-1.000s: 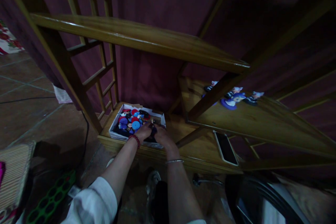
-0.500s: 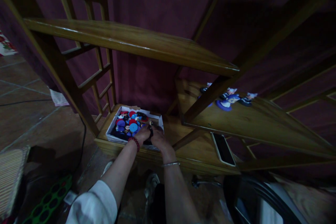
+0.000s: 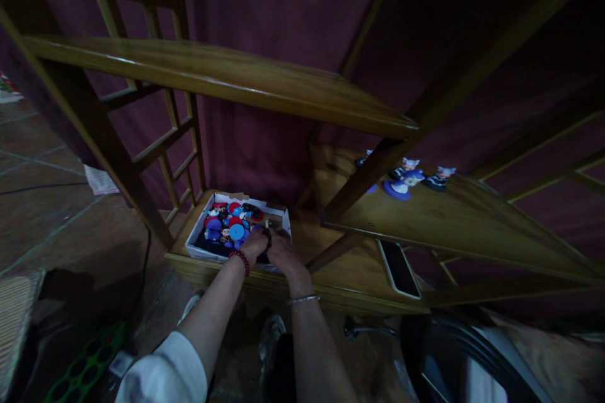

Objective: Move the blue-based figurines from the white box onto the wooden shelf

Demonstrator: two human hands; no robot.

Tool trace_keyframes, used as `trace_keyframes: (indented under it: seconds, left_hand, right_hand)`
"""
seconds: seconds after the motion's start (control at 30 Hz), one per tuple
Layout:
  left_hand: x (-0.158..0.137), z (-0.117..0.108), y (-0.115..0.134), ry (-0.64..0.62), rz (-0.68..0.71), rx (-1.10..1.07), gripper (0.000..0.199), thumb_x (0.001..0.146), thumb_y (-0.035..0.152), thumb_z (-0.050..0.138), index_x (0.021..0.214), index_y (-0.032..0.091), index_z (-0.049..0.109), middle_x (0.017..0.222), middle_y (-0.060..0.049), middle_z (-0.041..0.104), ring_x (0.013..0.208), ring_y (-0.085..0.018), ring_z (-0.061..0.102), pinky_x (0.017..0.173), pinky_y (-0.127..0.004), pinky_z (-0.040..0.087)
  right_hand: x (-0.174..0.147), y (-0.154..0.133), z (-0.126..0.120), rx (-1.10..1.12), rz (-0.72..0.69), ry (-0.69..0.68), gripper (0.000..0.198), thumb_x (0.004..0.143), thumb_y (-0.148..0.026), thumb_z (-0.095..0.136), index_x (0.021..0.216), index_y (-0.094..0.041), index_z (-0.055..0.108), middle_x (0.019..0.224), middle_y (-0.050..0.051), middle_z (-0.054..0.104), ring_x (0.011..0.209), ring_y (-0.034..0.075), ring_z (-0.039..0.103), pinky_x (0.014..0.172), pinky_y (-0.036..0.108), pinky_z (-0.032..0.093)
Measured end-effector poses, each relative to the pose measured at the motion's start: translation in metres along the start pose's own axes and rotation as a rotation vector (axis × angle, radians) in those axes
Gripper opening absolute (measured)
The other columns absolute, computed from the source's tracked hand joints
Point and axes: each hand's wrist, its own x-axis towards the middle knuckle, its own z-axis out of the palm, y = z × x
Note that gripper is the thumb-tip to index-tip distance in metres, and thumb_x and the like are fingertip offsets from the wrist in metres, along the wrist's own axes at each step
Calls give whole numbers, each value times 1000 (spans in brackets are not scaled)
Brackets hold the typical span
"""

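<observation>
A white cardboard box on the low wooden shelf holds a jumble of small figurines with red, blue and purple round bases. Both my hands reach into its right side, close together. My left hand, with a red beaded bracelet at the wrist, has its fingers closed at a small dark figurine. From the other side my right hand, wearing a silver bangle, closes on the same dark piece. My fingers hide most of it, so its details are unclear.
Several figurines stand on the raised shelf at right. A phone lies on the lower shelf. An upper shelf board and a slanting post frame the space. A green perforated object is on the floor.
The whole view has shifted slightly, so the shelves and box appear a little further left. My hands stay together in the box, with no clear change in grip.
</observation>
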Motion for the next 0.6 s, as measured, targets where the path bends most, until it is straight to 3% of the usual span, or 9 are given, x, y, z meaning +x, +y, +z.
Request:
trace_keyframes:
  seconds: [0.27, 0.43, 0.6]
  left_hand:
    - [5, -1, -4, 102, -48, -60, 23, 66, 3, 40, 72, 12, 60, 81, -11, 66, 80, -18, 59, 71, -27, 45]
    - [6, -3, -3, 159, -50, -170, 26, 62, -1, 40, 70, 12, 60, 81, -10, 66, 78, -18, 60, 71, -27, 45]
    - [6, -5, -2, 191, -54, -245, 27, 61, -3, 39, 72, 11, 60, 71, -9, 66, 70, -17, 61, 68, -28, 46]
  right_hand:
    - [2, 0, -3, 74, 34, -9, 41, 74, -11, 40, 114, -15, 48, 108, 12, 58, 102, 21, 53, 84, 28, 39]
    - [10, 8, 4, 183, 82, 67, 51, 69, -7, 43, 119, -17, 44, 111, 8, 57, 104, 19, 52, 88, 27, 37]
    - [16, 16, 11, 311, 78, 153, 46, 69, -8, 46, 113, -22, 51, 102, 4, 62, 98, 18, 54, 85, 26, 39]
